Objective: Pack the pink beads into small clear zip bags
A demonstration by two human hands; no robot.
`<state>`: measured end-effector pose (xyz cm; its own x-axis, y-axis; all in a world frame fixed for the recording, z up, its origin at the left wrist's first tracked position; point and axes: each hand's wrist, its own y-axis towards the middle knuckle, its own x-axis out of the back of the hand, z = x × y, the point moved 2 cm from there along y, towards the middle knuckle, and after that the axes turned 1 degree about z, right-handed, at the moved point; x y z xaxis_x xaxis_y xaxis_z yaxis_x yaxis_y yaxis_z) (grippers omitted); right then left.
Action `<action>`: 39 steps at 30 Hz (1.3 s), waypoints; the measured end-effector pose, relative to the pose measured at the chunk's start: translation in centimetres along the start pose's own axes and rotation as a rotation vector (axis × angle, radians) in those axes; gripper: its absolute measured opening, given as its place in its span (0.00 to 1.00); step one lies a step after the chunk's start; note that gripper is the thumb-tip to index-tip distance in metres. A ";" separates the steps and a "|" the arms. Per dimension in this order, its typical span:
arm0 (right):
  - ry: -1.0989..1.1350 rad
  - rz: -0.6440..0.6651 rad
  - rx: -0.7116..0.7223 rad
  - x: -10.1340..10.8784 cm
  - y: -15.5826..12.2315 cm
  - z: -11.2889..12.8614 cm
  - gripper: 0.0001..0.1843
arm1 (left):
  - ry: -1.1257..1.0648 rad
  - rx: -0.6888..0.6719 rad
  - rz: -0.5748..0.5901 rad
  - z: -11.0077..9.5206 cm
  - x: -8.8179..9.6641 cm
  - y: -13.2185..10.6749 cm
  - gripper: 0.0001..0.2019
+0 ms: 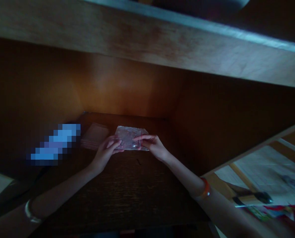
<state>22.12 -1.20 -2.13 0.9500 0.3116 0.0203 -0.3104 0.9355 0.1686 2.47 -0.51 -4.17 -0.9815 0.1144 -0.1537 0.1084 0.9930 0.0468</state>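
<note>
Between my two hands is a clear plastic zip bag (pixel 128 136) with a reddish line along its right end. My left hand (pixel 109 145) pinches the bag's left edge, thumb on top. My right hand (pixel 155 145) is closed on the right end near the red line, its index finger reaching over the bag. Small shiny spots show on the plastic, but I cannot make out whether anything lies inside. Left of my left hand, a stack of similar clear bags (pixel 94 135) with reddish lines lies on the dark wooden surface (pixel 127 188).
A blurred-out bright screen (pixel 56 143) leans at the left. Wooden side walls and a back panel (pixel 127 86) enclose the surface, with a shelf edge (pixel 147 43) overhead. At the lower right are a pale floor and colourful items (pixel 264 211).
</note>
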 end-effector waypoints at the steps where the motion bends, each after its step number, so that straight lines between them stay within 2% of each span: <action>1: 0.011 0.006 -0.006 0.1 0.0 -0.4 0.10 | -0.034 0.026 0.012 0.0 0.0 0.0 0.16; 6: 0.011 0.084 -0.027 0.2 0.0 -1.6 0.13 | -0.003 0.004 0.065 -0.6 -0.2 -0.5 0.13; 12: -0.089 0.134 -0.077 -0.5 -0.3 -1.5 0.16 | 0.116 -0.036 0.090 -0.9 -0.5 -0.9 0.12; 20: -0.115 0.063 -0.120 -1.3 -0.4 -0.4 0.27 | 0.118 -0.070 -0.045 -0.8 -0.1 -0.7 0.16; 27: -0.027 0.059 -0.158 -0.7 -0.3 -2.1 0.20 | 0.171 -0.103 0.000 -1.0 0.0 -0.9 0.13; 33: -0.076 0.043 -0.119 -0.9 -0.4 -1.5 0.21 | 0.220 -0.146 0.066 -1.2 -0.4 -1.0 0.11; 39: -0.102 0.058 -0.086 -1.0 -0.3 -1.5 0.19 | 0.215 -0.119 0.099 -1.5 -0.7 -1.0 0.09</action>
<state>21.21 -1.60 -3.64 0.9273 0.3515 0.1287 -0.3630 0.9284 0.0797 2.77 -1.66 -2.63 -0.9793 0.1898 0.0703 0.1992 0.9653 0.1688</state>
